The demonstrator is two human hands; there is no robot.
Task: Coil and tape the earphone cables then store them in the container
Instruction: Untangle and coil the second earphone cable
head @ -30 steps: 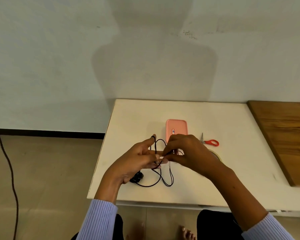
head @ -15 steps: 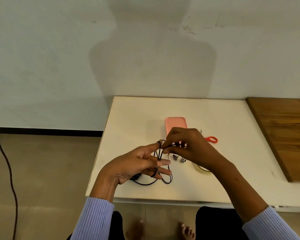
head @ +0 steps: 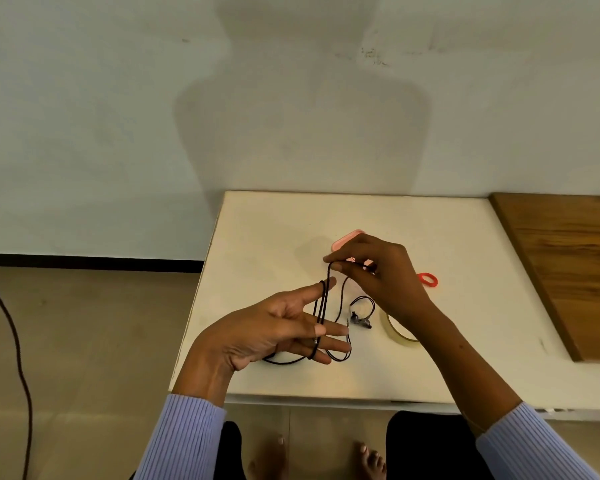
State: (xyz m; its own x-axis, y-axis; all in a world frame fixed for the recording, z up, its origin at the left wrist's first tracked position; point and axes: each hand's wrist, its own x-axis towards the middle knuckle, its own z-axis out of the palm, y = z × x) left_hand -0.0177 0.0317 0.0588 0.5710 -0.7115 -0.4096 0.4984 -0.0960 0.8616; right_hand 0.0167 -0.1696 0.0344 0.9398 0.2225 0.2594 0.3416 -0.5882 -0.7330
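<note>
While the left hand (head: 278, 327) is spread open, palm up, at the frame's centre, loops of the black earphone cable (head: 321, 311) run around its fingers (head: 314, 292). Just above, the right hand (head: 378, 271) pinches the cable's upper bend between thumb and forefinger. Loose cable and earbuds (head: 359, 320) hang down to the white table (head: 274, 230). Behind the right hand lie a pink container (head: 347, 239), red-handled scissors (head: 428, 278) and a tape roll (head: 397, 332).
</note>
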